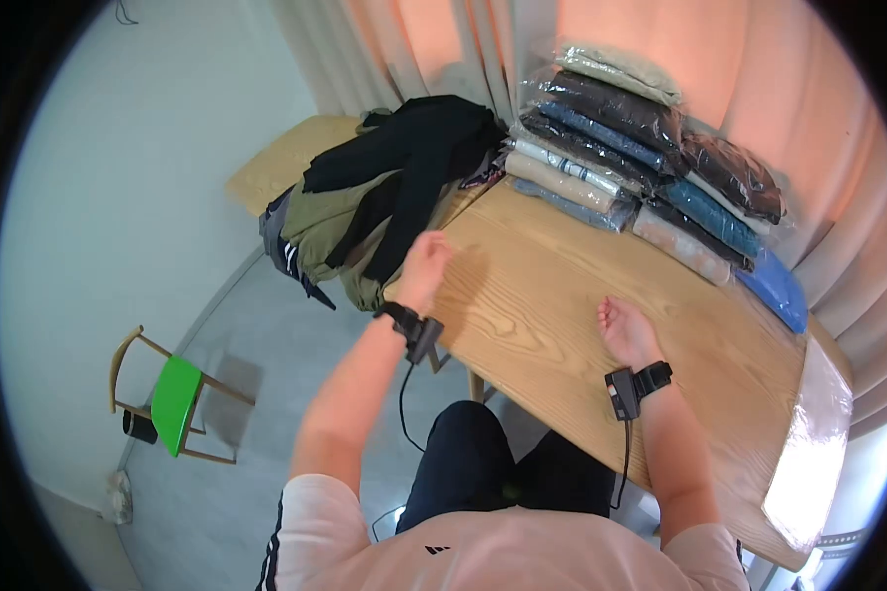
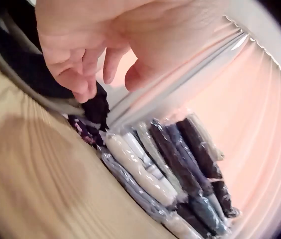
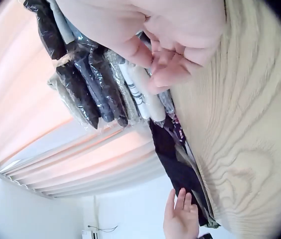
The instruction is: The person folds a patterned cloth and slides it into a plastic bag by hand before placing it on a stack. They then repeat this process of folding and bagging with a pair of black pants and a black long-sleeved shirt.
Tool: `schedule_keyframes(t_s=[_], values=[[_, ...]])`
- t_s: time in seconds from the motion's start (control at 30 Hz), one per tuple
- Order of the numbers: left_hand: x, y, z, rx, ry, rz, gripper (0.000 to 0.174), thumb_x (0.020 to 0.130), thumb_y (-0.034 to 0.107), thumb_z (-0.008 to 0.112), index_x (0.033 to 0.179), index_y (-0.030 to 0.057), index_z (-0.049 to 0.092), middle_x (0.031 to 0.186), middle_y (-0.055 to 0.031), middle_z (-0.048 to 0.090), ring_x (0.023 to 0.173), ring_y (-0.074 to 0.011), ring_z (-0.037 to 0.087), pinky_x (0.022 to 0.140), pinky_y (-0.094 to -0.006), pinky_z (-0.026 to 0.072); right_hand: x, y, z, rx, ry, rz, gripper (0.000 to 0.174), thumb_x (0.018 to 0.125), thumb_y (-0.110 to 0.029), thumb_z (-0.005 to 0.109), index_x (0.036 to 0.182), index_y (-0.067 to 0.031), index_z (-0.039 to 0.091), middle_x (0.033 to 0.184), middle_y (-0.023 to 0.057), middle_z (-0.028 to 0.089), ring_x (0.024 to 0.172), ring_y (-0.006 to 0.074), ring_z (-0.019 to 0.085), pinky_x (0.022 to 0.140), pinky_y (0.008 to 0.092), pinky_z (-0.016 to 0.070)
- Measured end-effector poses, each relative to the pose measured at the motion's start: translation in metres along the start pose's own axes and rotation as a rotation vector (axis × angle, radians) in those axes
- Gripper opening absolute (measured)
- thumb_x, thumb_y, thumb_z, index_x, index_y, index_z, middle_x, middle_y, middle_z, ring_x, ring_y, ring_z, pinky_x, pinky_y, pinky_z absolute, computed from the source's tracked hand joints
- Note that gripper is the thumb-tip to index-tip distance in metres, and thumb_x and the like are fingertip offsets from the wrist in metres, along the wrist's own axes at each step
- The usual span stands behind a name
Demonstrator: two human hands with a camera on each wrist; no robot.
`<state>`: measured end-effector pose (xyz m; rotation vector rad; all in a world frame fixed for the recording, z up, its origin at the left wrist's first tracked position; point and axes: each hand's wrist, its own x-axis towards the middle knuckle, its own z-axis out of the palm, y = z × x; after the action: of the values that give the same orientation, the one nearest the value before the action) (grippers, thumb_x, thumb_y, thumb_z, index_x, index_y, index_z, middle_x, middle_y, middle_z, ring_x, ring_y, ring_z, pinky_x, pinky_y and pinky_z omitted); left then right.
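Note:
My left hand hovers over the left edge of the wooden table, beside a heap of loose clothes. Its fingers are loosely bent and hold nothing, as the left wrist view shows. A black long-sleeved garment lies on top of the heap, over an olive-green one. My right hand is above the middle of the table, palm turned inward. In the right wrist view its fingers curl loosely around nothing.
Folded clothes in clear plastic bags are stacked along the back by the curtain. A blue packet ends the row. Shiny clear plastic lies at the table's right end. A green-seated chair stands on the floor at left.

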<state>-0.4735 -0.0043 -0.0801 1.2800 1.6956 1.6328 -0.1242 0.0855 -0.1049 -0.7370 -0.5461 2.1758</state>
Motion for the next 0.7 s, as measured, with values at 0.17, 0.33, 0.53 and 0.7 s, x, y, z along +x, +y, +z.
schedule_keyframes(t_s=[0.17,0.33,0.53,0.7], values=[[0.138,-0.056,-0.046,0.382,0.314,0.054,0.053,0.083,0.013,0.063,0.131,0.0017,0.045,0.101,-0.0118,0.06,0.081,-0.0179,0.058,0.068,-0.0301,0.0476,0.014,-0.011,-0.005,-0.033,-0.085,0.037,0.012,0.093,-0.014,0.052,0.093,-0.0017,0.055,0.084,0.0068,0.058,0.075,0.0152,0.055,0.067,0.0241,0.0485],[0.152,0.002,-0.03,0.007,0.323,-0.311,0.068,0.085,0.019,0.064,0.142,0.0047,0.03,0.104,-0.0072,0.058,0.072,-0.0116,0.057,0.059,-0.0263,0.0456,0.018,-0.014,-0.011,0.002,-0.137,0.041,0.014,0.094,-0.014,0.051,0.094,-0.0008,0.056,0.088,0.0089,0.06,0.078,0.0166,0.057,0.07,0.0259,0.0493],[0.175,-0.014,-0.026,0.532,0.367,-0.076,0.054,0.083,0.032,0.068,0.113,-0.0113,0.055,0.111,-0.0238,0.062,0.1,-0.0335,0.061,0.088,-0.0366,0.0456,0.014,-0.017,-0.005,0.004,-0.11,0.083,0.015,0.094,-0.015,0.05,0.096,-0.0009,0.056,0.09,0.0101,0.061,0.081,0.018,0.058,0.073,0.0277,0.0497],[0.151,0.053,-0.031,0.119,0.387,0.054,0.049,0.089,0.027,0.062,0.117,-0.0118,0.054,0.112,-0.0172,0.063,0.096,-0.0261,0.061,0.086,-0.0333,0.0453,0.018,-0.016,-0.006,-0.003,-0.151,0.093,0.015,0.095,-0.015,0.05,0.095,-0.0017,0.056,0.09,0.0101,0.061,0.082,0.0181,0.058,0.074,0.027,0.0495]])
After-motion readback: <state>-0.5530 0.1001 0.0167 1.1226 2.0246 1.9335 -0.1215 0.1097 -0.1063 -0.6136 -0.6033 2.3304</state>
